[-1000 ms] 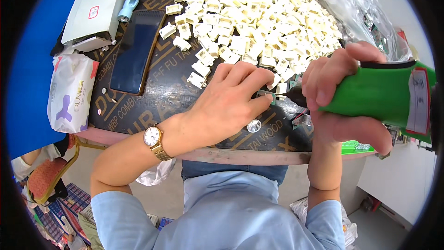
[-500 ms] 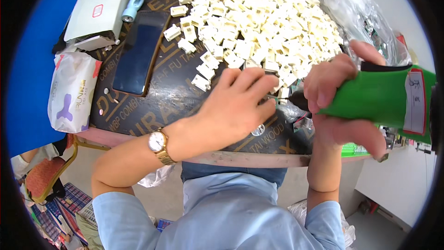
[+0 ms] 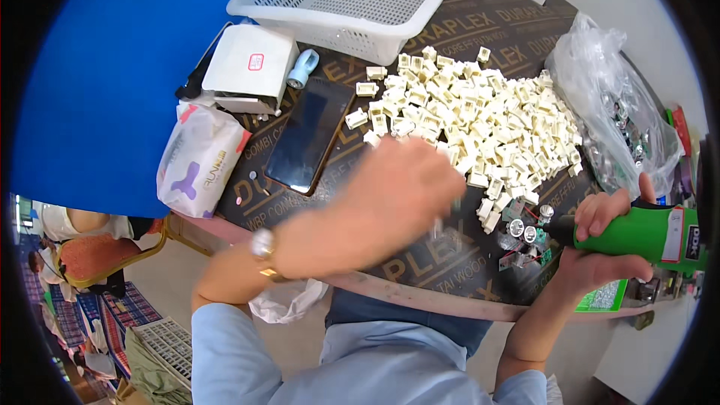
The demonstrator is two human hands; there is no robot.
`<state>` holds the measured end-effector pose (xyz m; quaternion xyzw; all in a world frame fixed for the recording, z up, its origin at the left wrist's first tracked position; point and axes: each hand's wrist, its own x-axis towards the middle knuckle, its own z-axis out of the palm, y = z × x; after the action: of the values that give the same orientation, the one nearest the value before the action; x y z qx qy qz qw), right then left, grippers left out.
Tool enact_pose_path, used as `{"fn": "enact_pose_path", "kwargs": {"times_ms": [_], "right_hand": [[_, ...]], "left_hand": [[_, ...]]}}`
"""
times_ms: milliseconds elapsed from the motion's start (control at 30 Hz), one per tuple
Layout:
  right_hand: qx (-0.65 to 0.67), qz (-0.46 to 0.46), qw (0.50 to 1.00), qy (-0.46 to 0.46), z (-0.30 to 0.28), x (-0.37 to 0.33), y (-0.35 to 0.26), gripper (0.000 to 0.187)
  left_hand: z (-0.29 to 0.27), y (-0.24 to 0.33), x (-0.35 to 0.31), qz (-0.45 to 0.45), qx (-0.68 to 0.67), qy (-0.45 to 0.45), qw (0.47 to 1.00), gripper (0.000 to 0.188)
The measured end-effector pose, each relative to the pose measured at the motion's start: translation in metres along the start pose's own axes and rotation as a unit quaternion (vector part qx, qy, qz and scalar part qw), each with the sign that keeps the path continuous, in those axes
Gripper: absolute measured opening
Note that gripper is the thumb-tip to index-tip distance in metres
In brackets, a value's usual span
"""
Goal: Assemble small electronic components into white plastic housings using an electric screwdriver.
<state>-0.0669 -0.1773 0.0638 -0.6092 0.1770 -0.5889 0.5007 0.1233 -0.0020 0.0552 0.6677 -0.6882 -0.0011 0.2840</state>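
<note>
My right hand (image 3: 598, 219) is wrapped round a green electric screwdriver (image 3: 643, 234), its dark nose pointing left. Just left of that nose lies a small cluster of circuit boards (image 3: 525, 240) with round reflectors and red wires. My left hand (image 3: 394, 199), with a gold watch (image 3: 262, 247) on its wrist, is blurred above the table at the near left side of a heap of small cream plastic housings (image 3: 487, 116). Motion smears its fingers, and I cannot make out whether anything is in them.
A white plastic basket (image 3: 405, 30) stands at the back. To the left are a white box (image 3: 251, 67), a light-blue handheld item (image 3: 303, 69), a phone (image 3: 311, 135) and a tissue pack (image 3: 199, 161). A clear bag (image 3: 611, 97) of parts lies at the right, near a green tray (image 3: 604, 295).
The view has shifted, bringing more of the basket into sight. My left hand has moved away from the screwdriver's tip toward the heap. The right hand still holds the electric screwdriver.
</note>
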Motion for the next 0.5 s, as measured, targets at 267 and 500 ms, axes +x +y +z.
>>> {"fn": "enact_pose_path", "kwargs": {"times_ms": [267, 500], "right_hand": [[0.006, 0.020, 1.000, -0.005, -0.011, 0.005, 0.000, 0.113], [-0.093, -0.034, 0.993, -0.061, -0.011, 0.011, 0.007, 0.094]], "left_hand": [[-0.064, -0.022, 0.054, -0.016, 0.105, 0.240, 0.965, 0.036], [0.023, -0.007, 0.032, -0.257, -0.608, -0.032, 0.750, 0.035]]}}
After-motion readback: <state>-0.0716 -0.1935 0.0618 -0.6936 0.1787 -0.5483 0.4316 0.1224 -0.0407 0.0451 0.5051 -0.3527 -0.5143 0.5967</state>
